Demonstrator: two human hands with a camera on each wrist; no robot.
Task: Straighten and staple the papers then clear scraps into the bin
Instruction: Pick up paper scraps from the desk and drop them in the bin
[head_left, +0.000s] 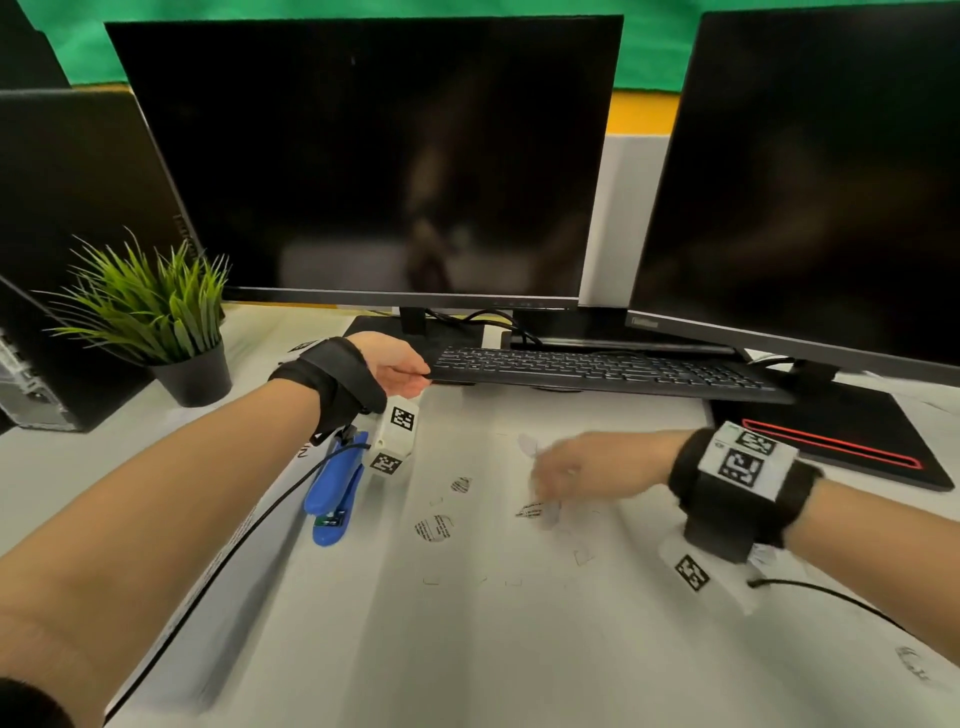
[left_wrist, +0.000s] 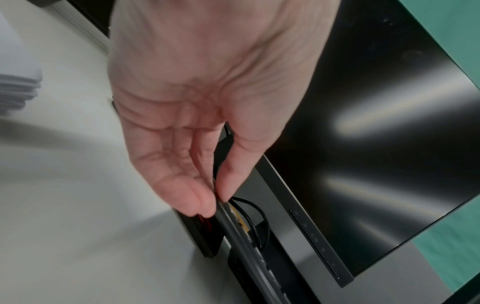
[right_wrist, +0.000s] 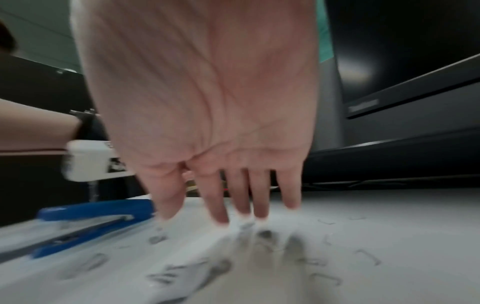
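Observation:
My left hand (head_left: 422, 376) pinches the left end of the black keyboard (head_left: 597, 369), thumb and fingers meeting on its edge (left_wrist: 217, 197). Blurred by motion, my right hand (head_left: 543, 488) reaches over the desk with fingers straight and spread, fingertips (right_wrist: 221, 218) down among the paper scraps (head_left: 434, 527) and holding nothing. More scraps (head_left: 461, 484) and loose staples (head_left: 584, 556) lie around it. The blue stapler (head_left: 332, 488) lies under my left wrist on white sheets (right_wrist: 85, 267). A paper stack (left_wrist: 18, 82) shows at the left. No bin is in view.
Two dark monitors (head_left: 363, 156) (head_left: 810, 182) stand behind the keyboard. A potted plant (head_left: 156, 322) and a black computer case (head_left: 47, 374) are at the left. A black mat with red trim (head_left: 841, 447) lies at the right. Wrist cables trail over the desk.

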